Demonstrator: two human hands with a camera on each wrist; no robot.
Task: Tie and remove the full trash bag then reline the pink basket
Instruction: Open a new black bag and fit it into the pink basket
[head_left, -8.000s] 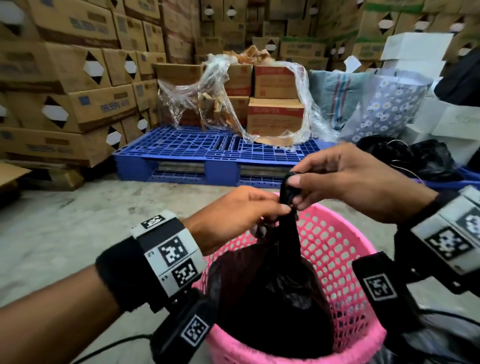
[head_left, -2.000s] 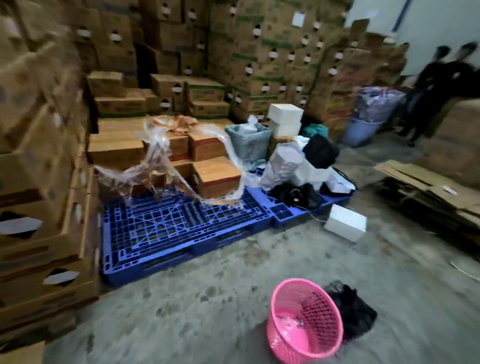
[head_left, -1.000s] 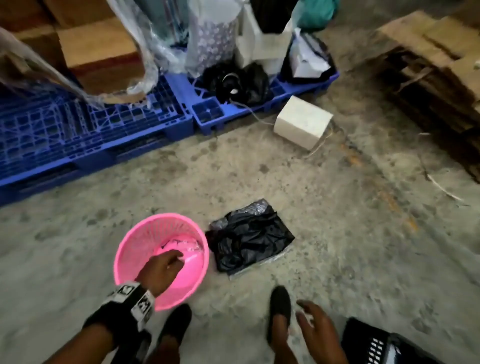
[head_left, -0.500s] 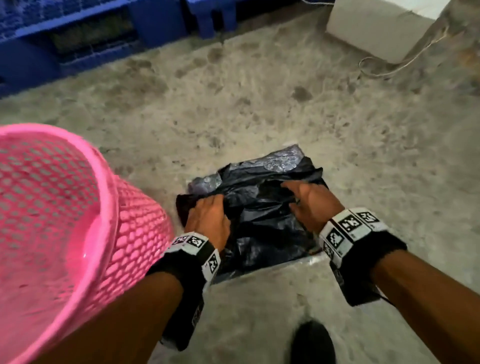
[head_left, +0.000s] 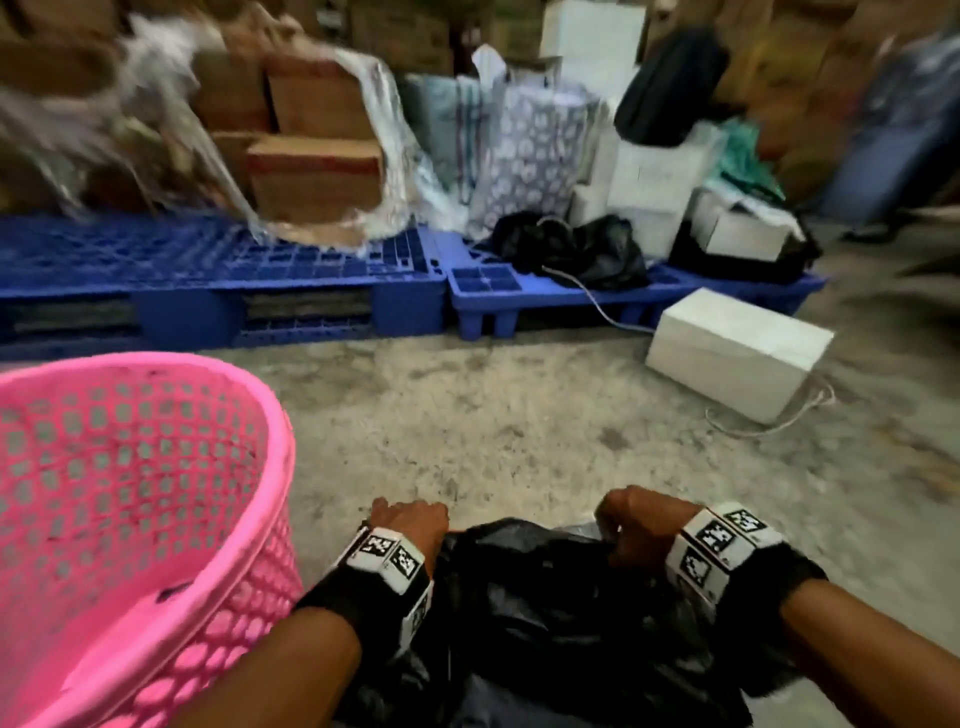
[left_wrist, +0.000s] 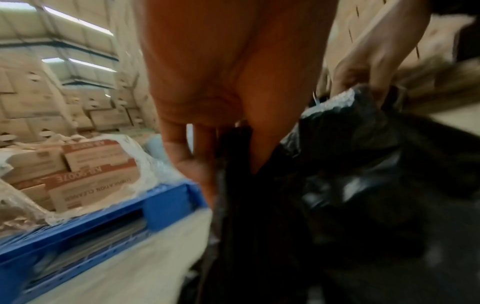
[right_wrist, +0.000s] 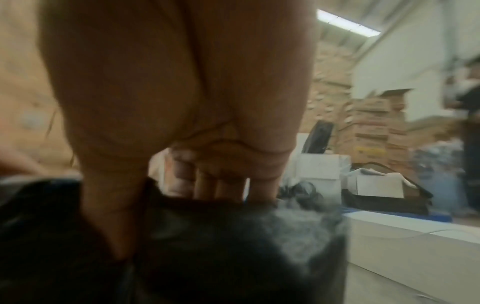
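Observation:
The pink mesh basket (head_left: 275, 431) stands on the floor at the left with no bag in it. A crumpled black trash bag (head_left: 545, 613) is held low in front of me, just right of the basket. My left hand (head_left: 410, 519) grips its left edge, fingers curled into the plastic. My right hand (head_left: 634, 519) grips the right edge. In the left wrist view the left hand (left_wrist: 207, 160) pinches the black bag (left_wrist: 337, 205), which sags below it. In the right wrist view the right hand (right_wrist: 207, 185) curls over the bag's (right_wrist: 233, 246) top edge.
Blue pallets (head_left: 260, 291) run across the floor ahead, loaded with cardboard boxes (head_left: 317, 171) under clear wrap. Another black bag (head_left: 571, 249) and white boxes sit on the right pallet. A white box (head_left: 737, 353) with a loose cord (head_left: 769, 421) lies on the concrete at the right.
Both hands have gone from lying on the black bag on the floor to gripping its edges and drawing it toward me. My head has tipped up toward the pallets.

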